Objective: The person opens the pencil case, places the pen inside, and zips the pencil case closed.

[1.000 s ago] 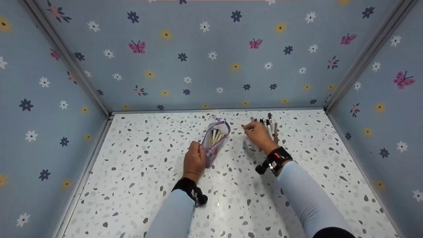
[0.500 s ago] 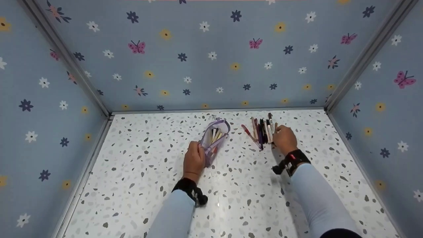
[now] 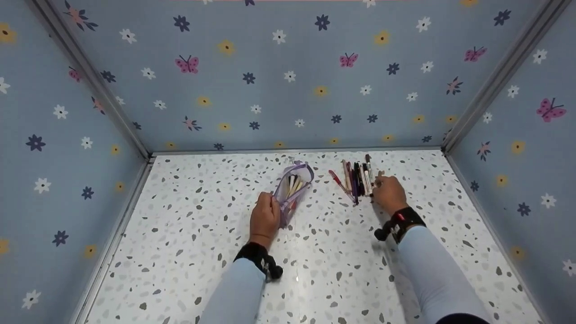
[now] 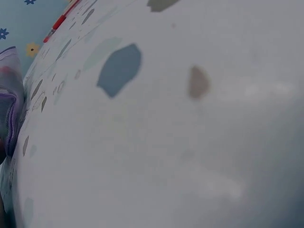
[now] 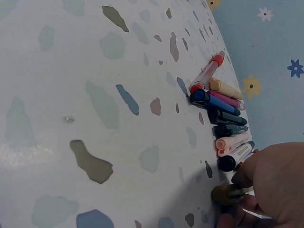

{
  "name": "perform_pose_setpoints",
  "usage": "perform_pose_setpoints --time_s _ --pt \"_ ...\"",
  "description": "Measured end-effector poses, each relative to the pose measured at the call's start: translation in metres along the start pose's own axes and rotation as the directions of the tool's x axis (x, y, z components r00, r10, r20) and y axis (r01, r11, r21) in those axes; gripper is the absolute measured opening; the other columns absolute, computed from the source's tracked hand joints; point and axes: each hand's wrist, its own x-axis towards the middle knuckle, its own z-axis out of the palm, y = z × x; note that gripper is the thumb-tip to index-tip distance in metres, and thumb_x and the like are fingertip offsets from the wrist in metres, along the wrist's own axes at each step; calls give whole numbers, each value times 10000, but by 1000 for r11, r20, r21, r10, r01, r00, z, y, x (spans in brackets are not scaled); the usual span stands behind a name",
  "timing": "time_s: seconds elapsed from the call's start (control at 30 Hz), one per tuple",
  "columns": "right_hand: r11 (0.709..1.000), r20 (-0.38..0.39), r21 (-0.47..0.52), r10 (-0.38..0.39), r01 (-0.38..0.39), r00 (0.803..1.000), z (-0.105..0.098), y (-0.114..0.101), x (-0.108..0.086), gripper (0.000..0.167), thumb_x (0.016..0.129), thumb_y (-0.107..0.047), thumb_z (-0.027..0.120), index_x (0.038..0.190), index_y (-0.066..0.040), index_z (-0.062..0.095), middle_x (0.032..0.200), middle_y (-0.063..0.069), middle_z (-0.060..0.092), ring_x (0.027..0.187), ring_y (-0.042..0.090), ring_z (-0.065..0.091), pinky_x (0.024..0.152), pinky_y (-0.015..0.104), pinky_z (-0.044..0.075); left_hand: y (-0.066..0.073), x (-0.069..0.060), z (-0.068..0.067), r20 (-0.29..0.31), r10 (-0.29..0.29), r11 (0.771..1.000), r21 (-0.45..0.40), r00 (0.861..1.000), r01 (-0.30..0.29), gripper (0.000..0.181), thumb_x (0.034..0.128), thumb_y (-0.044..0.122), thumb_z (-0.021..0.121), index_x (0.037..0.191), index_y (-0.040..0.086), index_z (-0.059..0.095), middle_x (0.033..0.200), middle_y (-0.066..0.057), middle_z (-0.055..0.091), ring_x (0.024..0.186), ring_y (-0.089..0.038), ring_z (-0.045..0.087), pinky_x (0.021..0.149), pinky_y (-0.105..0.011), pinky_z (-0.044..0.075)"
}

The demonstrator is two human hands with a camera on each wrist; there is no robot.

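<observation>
Pretty sure this brown pen [image 5: 223,194] is light, stiff, kinda slick, so I'd grab mid-barrel. My right grip [image 3: 389,194] is pinched nearly together on it, right of the pen row [image 3: 355,180] on the bench [image 3: 180,252]. Left grip [image 3: 264,215] is clamped on the soft-looking pouch [image 3: 286,214].

A passage over the tabletop [image 3: 315,252] lies between the pouch [image 3: 286,215] and the row of pens [image 3: 357,180], bounded rightward by the slanted red pen [image 3: 337,179]. The left hand [image 3: 264,216] obstructs the pouch's near-left side; the right hand [image 3: 390,192] blocks the row's right side. The back wall [image 3: 288,103] limits rearward clearance.
</observation>
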Motion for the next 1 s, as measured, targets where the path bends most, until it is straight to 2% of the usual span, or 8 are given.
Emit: perform_pose_setpoints --time_s 0.13,0.27,0.5,0.6,0.67,0.77,0.83,1.0 --pt "1000 -24 19 -10 11 1000 1 4 -1 338 1091 -78 602 1344 84 757 1294 322 783 949 360 788 784 437 638 1 0 0 3 21 1000 11 1000 -21 119 1132 124 553 1042 47 546 892 -113 564 733 -237 567 646 -441 529" --pt "999 -15 38 2 -1 1000 5 14 8 280 1098 -61 563 1230 76 768 1104 285 804 679 220 712 606 331 551 2 -1 -1 -3 53 998 37 999 -53 136 1130 125 563 1016 52 546 879 -113 548 710 -251 553 636 -445 514" --pt "991 -23 101 88 -85 996 3 12 15 409 1122 -154 577 1476 10 699 1427 275 746 671 146 687 616 292 549 -1 -3 1 -14 74 996 44 997 -73 136 1135 169 549 1041 71 562 687 -83 543 574 -246 544 530 -502 468" --pt "980 -24 179 94 -88 995 2 1 16 446 1128 -178 577 1526 -5 677 1419 274 749 656 158 702 595 280 550 -2 -3 0 1 67 997 24 998 -67 125 1146 170 542 1067 74 558 658 -87 540 557 -249 544 518 -530 467" --pt "969 -19 233 92 -85 996 2 -11 16 450 1122 -186 574 1523 -15 687 1351 275 768 707 182 727 626 281 561 -1 -2 -1 25 49 999 15 998 -50 127 1153 173 539 1072 77 559 666 -87 548 569 -254 554 528 -516 472" --pt "950 24 299 84 -87 996 2 -34 14 446 1125 -212 564 1517 -52 705 1344 256 741 751 195 703 667 294 545 0 -2 -3 63 21 1000 10 998 -22 129 1157 168 543 1076 70 566 691 -92 560 596 -259 565 550 -460 482" --pt "943 59 324 68 -83 996 4 -51 11 429 1128 -217 568 1500 -70 722 1360 227 719 846 181 683 719 306 548 1 -2 -4 82 9 1000 12 997 -10 137 1161 175 541 1081 69 572 705 -85 561 611 -249 564 565 -430 476" --pt "920 158 389 -14 -49 987 16 -93 1 365 1116 -195 617 1429 -85 768 1328 202 755 973 188 702 817 367 609 3 -1 -5 106 0 1000 10 994 -1 145 1165 180 541 1085 63 572 725 -67 545 625 -221 538 578 -400 452"
